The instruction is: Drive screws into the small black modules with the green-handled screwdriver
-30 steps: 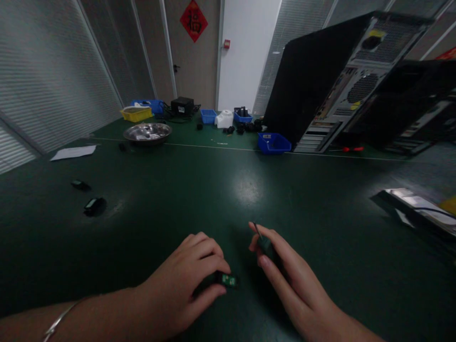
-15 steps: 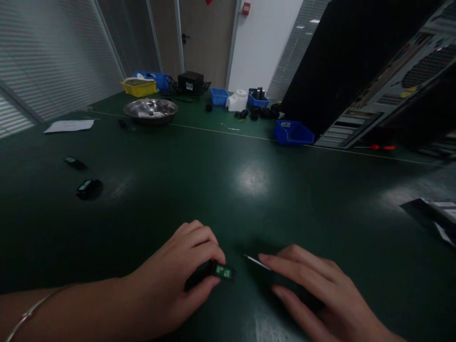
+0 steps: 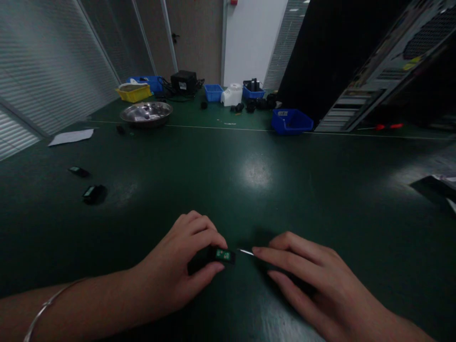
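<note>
My left hand (image 3: 188, 256) is closed, with thumb and fingertips around a small black module (image 3: 231, 258) that has a green circuit board (image 3: 223, 255) facing up. A thin screwdriver (image 3: 246, 252) is in my right hand (image 3: 309, 280), its silver shaft pointing left. The tip is just beside the module's right end; whether they touch, I cannot tell. My fingers and the shadow hide the screwdriver's handle. Off to the left lie a similar black module (image 3: 94, 194) and a flatter black piece (image 3: 79, 171), both with pale green faces.
On the green table (image 3: 199, 166), a metal bowl (image 3: 147, 114) holds small parts behind a white sheet (image 3: 71, 137). A blue bin (image 3: 292, 121) stands near a large dark computer case (image 3: 331, 61). A yellow tray (image 3: 134, 92), a black box (image 3: 184, 81) and a white plastic part (image 3: 232, 95) line the back.
My right hand has brought the screwdriver tip closer to the module. My left hand keeps its grip on the module. The camera view has shifted slightly.
</note>
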